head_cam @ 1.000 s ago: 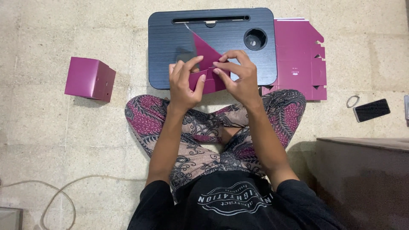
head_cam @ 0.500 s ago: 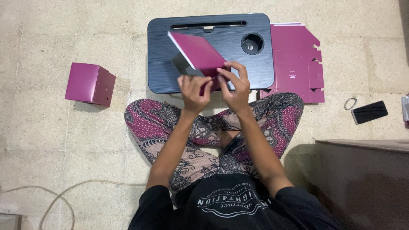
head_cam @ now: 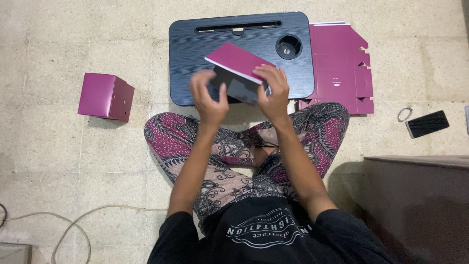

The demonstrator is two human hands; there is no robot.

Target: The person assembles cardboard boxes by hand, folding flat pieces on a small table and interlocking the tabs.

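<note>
Both hands raised over lap desk (head_cam: 195,49): right hand (head_cam: 273,93) grips magenta cardboard piece (head_cam: 238,61) at its near edge; left hand (head_cam: 209,98) open, blurred, apparently just beside it.

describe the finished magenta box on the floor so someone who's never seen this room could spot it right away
Start at the dark lap tray on the tiled floor in front of the seated person. Well out to its left side, alone on the tiles, stands the magenta box. Unlike the flat magenta cardboard sheets right of the tray, it is already a closed cube.
</note>
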